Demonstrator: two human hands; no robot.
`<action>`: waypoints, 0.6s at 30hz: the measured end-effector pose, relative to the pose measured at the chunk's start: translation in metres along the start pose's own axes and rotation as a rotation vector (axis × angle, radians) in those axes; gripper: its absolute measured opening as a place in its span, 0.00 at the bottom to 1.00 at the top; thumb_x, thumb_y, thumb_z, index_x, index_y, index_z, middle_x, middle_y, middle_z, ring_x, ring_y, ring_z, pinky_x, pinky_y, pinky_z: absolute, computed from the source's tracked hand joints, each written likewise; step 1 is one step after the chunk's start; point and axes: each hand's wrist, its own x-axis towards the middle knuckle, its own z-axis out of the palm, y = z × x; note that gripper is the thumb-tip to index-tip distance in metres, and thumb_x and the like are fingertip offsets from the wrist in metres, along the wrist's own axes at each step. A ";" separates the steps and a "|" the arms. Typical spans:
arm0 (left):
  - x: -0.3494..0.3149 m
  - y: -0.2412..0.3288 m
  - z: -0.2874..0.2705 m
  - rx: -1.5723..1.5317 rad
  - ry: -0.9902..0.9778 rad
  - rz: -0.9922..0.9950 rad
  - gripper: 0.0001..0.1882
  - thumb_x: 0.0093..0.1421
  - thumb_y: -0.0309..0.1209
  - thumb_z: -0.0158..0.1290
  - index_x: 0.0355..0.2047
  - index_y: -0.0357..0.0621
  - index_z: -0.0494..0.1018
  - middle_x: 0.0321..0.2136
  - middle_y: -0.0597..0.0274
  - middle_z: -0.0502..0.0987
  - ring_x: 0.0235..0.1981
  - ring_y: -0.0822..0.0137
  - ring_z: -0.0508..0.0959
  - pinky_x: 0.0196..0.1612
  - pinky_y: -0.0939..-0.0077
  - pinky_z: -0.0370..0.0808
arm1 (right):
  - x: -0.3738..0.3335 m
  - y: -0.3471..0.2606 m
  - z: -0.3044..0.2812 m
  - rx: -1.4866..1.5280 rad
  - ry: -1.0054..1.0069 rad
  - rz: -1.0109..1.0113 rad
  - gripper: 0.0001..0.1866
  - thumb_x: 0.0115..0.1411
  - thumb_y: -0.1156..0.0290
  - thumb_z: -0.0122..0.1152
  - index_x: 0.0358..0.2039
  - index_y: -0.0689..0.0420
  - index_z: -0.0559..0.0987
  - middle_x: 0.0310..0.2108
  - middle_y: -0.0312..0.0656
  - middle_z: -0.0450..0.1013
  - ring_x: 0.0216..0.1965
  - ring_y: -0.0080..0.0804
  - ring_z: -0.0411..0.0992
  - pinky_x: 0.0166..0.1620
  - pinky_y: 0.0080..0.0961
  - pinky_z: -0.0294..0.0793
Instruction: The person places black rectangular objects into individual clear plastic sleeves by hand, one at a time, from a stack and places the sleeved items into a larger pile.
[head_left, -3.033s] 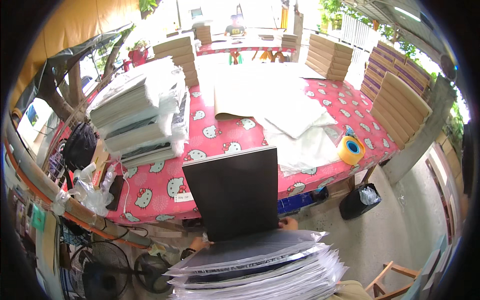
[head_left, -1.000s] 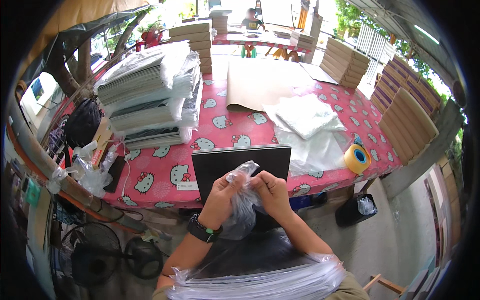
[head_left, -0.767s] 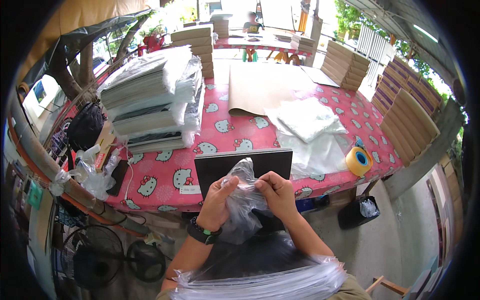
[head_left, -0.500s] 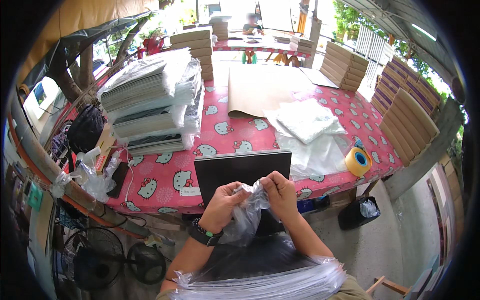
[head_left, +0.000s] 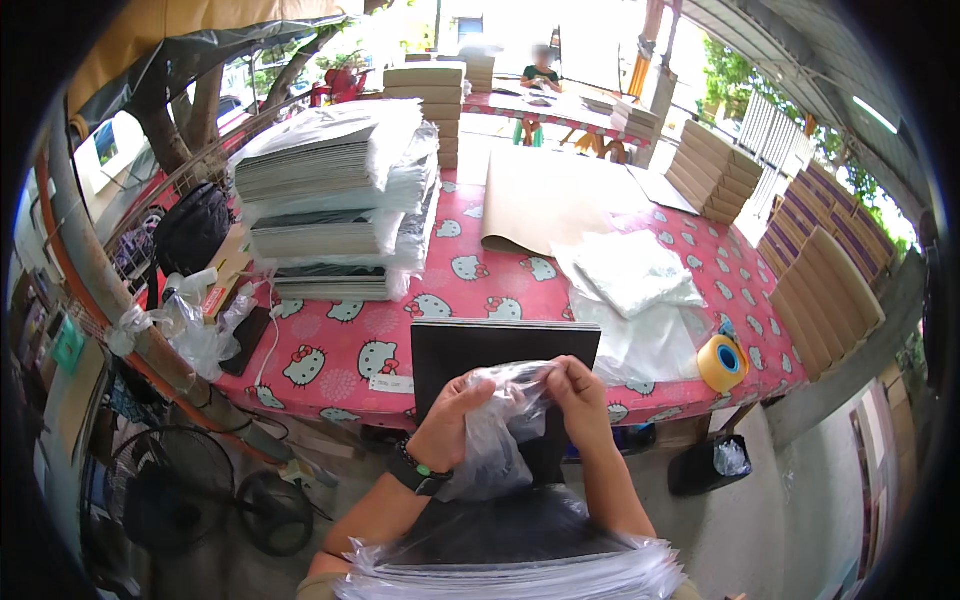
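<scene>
A clear plastic bag [head_left: 487, 465] hangs between my hands above my lap. My left hand [head_left: 452, 420] is closed on one side of its mouth; my right hand [head_left: 582, 398] pinches the other side, the film stretched between them. Just beyond them a black flat panel stack [head_left: 505, 345] with pale edges leans at the table's front edge, its lower part hidden by my hands and the bag. Across my lap lies a pile of plastic-wrapped dark sheets [head_left: 510, 530], with loose film along its near edge.
The table wears a pink patterned cloth [head_left: 455, 295]. On it are tall bagged stacks [head_left: 325, 195], brown paper [head_left: 545, 200], clear bags [head_left: 640, 275] and a yellow tape roll [head_left: 722, 363]. Below stand a fan [head_left: 170, 490] and a black bin [head_left: 708, 467]. A person [head_left: 541, 72] sits far off.
My hands have moved slightly apart, and the bunched bag mouth is now spread wider between them. The whole view has shifted, so the table appears farther right and lower.
</scene>
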 end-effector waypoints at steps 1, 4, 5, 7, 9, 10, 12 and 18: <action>0.001 0.005 0.003 0.052 0.034 0.037 0.15 0.54 0.39 0.48 0.30 0.37 0.66 0.24 0.62 0.72 0.26 0.72 0.73 0.31 0.78 0.71 | 0.000 -0.001 0.000 0.038 -0.138 -0.052 0.07 0.56 0.72 0.49 0.24 0.60 0.72 0.25 0.32 0.68 0.28 0.18 0.64 0.33 0.13 0.62; 0.005 0.021 -0.030 -0.224 -0.187 0.007 0.13 0.54 0.38 0.48 0.29 0.38 0.65 0.22 0.65 0.71 0.23 0.73 0.71 0.28 0.78 0.70 | -0.006 0.000 -0.015 0.431 -0.196 -0.040 0.09 0.58 0.67 0.47 0.30 0.59 0.72 0.33 0.37 0.69 0.34 0.25 0.67 0.40 0.23 0.65; -0.001 0.031 -0.035 -0.179 -0.259 -0.003 0.11 0.53 0.36 0.49 0.28 0.41 0.64 0.21 0.66 0.70 0.22 0.73 0.70 0.28 0.79 0.69 | -0.005 -0.002 -0.021 0.732 -0.111 0.000 0.10 0.58 0.66 0.47 0.33 0.59 0.71 0.33 0.38 0.70 0.34 0.26 0.68 0.40 0.24 0.66; -0.017 0.051 -0.058 0.074 -0.194 -0.061 0.11 0.52 0.35 0.52 0.29 0.43 0.64 0.23 0.66 0.70 0.24 0.73 0.70 0.29 0.80 0.68 | 0.000 -0.002 -0.039 1.104 -0.127 -0.007 0.13 0.58 0.63 0.45 0.40 0.56 0.67 0.35 0.40 0.70 0.34 0.30 0.69 0.41 0.29 0.68; -0.028 0.063 -0.082 0.480 0.075 -0.160 0.16 0.50 0.37 0.55 0.33 0.41 0.64 0.27 0.63 0.71 0.28 0.70 0.71 0.32 0.77 0.68 | 0.005 -0.017 -0.047 1.095 0.018 -0.002 0.09 0.59 0.65 0.44 0.36 0.55 0.66 0.23 0.34 0.66 0.22 0.22 0.65 0.26 0.17 0.67; -0.027 0.063 -0.082 0.715 0.159 0.075 0.19 0.48 0.38 0.56 0.36 0.41 0.64 0.29 0.61 0.70 0.31 0.68 0.71 0.35 0.75 0.68 | 0.006 -0.022 -0.051 1.125 -0.202 -0.076 0.09 0.59 0.65 0.44 0.36 0.55 0.66 0.21 0.33 0.64 0.21 0.21 0.64 0.23 0.16 0.66; -0.028 0.063 -0.061 1.172 0.325 0.565 0.26 0.46 0.40 0.58 0.41 0.39 0.64 0.33 0.57 0.70 0.37 0.65 0.71 0.40 0.71 0.67 | 0.006 -0.025 -0.040 0.745 -0.183 -0.036 0.07 0.58 0.68 0.45 0.36 0.56 0.67 0.20 0.33 0.64 0.20 0.19 0.63 0.21 0.15 0.64; -0.025 0.044 0.006 1.293 -0.429 0.434 0.22 0.53 0.40 0.50 0.44 0.38 0.65 0.36 0.53 0.72 0.42 0.59 0.69 0.47 0.69 0.62 | 0.008 -0.073 0.018 -0.123 -0.351 0.108 0.03 0.52 0.76 0.54 0.27 0.62 0.72 0.17 0.34 0.68 0.19 0.14 0.64 0.22 0.12 0.63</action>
